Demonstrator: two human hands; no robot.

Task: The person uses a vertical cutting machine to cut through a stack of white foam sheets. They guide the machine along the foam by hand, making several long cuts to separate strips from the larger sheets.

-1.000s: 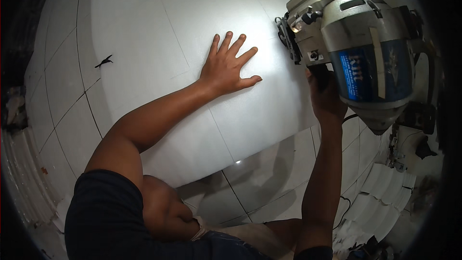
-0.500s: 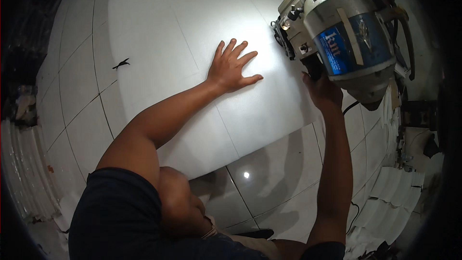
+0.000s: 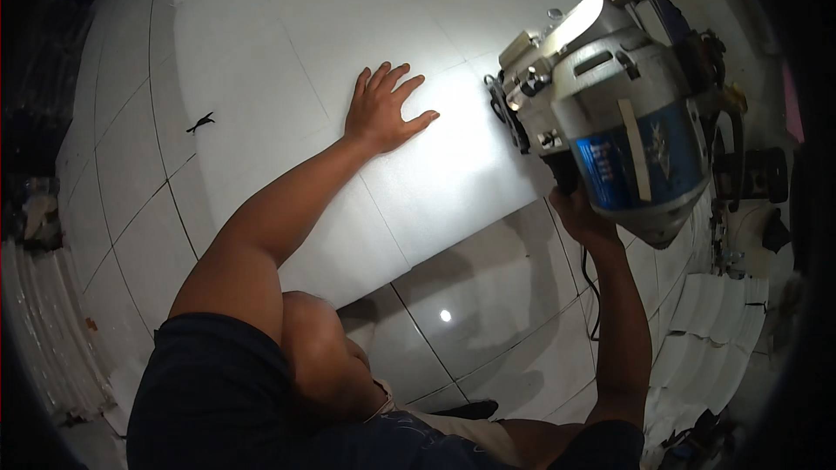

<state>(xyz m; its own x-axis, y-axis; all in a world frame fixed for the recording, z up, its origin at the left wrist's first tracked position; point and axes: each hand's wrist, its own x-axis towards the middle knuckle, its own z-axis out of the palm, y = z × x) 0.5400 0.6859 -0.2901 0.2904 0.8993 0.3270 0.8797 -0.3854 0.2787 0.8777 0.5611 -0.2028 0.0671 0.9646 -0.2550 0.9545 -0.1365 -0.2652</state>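
A translucent white sheet (image 3: 287, 165) lies over the tiled floor. My left hand (image 3: 379, 113) rests flat on it, fingers spread, holding nothing. To the right stands an electric cloth cutting machine (image 3: 644, 157), with a silver motor housing, a blue label and a strip of tape down its front. My right hand (image 3: 585, 216) is closed round the dark handle low on its left side; the machine partly hides the fingers. A bright light on the machine shines across the sheet. The blade and base cannot be made out.
Small black scissors (image 3: 200, 123) lie left of the sheet. A black cable (image 3: 590, 283) hangs by my right forearm. White folded or stacked material (image 3: 710, 339) is at the right, and plastic-wrapped stacks (image 3: 57, 322) line the left. My bent knee (image 3: 318, 339) is close below my left arm.
The cutting machine and my right hand have come nearer to me. My left hand, still flat on the sheet, appears farther left; the view has also shifted slightly.
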